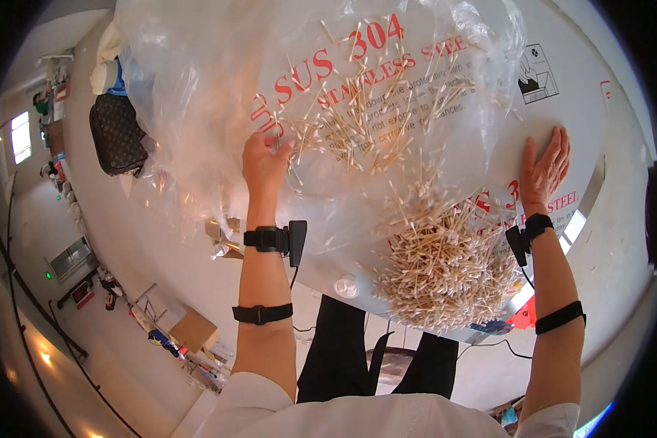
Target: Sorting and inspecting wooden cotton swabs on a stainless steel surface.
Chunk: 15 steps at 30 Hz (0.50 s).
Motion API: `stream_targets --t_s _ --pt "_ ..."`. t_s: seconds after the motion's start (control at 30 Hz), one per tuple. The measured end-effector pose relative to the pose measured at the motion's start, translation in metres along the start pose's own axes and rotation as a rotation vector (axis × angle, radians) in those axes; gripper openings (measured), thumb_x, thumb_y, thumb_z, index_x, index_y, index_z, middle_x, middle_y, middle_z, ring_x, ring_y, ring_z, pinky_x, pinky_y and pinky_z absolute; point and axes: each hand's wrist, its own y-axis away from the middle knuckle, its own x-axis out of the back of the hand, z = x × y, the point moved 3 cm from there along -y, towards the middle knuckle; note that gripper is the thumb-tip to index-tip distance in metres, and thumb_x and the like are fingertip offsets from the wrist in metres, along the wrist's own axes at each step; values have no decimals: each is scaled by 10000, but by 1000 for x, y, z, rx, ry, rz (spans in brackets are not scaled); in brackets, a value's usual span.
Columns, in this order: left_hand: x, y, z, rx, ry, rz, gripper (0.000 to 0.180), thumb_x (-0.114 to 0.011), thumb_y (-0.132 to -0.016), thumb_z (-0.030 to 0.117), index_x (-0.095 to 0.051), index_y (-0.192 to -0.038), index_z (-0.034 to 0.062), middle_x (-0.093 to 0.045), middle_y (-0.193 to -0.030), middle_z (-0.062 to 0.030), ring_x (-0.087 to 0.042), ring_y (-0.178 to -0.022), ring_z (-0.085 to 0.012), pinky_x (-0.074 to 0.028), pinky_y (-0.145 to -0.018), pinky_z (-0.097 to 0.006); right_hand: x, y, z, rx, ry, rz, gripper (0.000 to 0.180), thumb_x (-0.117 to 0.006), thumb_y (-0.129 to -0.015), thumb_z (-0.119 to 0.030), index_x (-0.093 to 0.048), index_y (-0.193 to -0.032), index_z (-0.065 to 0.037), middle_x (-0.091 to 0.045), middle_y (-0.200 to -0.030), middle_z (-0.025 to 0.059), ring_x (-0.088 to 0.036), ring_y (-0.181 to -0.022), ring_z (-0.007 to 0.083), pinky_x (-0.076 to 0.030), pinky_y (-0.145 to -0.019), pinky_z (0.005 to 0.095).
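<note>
Loose cotton swabs (372, 120) lie scattered over the far part of the table, on and around a clear plastic bag (197, 80). A dense heap of cotton swabs (445, 270) sits nearer to me, right of the middle. My left hand (265, 164) is at the left end of the scattered swabs, fingers curled in and touching them. What it grips, swabs or plastic, is hidden. My right hand (546, 171) rests at the right side of the table with its fingers stretched out and nothing in it. Black straps circle both forearms.
The tabletop (584, 95) has a pale protective film with red and black print. At its left stands a dark brown patterned bag (117, 135). A small clear round lid-like piece (347, 286) lies by the near edge. On the floor at left is a cardboard box (192, 330).
</note>
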Motion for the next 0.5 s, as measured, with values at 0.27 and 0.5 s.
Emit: stream_targets --t_s 0.27,0.5 --pt "-5 19 61 -393 130 70 427 -805 -650 144 -604 -1012 41 -585 -1027 -125 -540 -1024 -304 -429 -886 -408 1 1 8 38 11 23 615 -514 -922 -416 -354 -1400 -64 -367 -1452 120 -296 -1369 296 -203 -1128 426" --pt "-3 -3 71 -436 -66 40 624 -852 -533 131 -578 -1091 79 -572 -1075 -112 -506 -1070 -312 -397 -944 -438 -1 1 6 16 14 15 612 -519 -920 -417 -362 -1395 -65 -364 -1455 121 -297 -1369 292 -204 -1129 425"
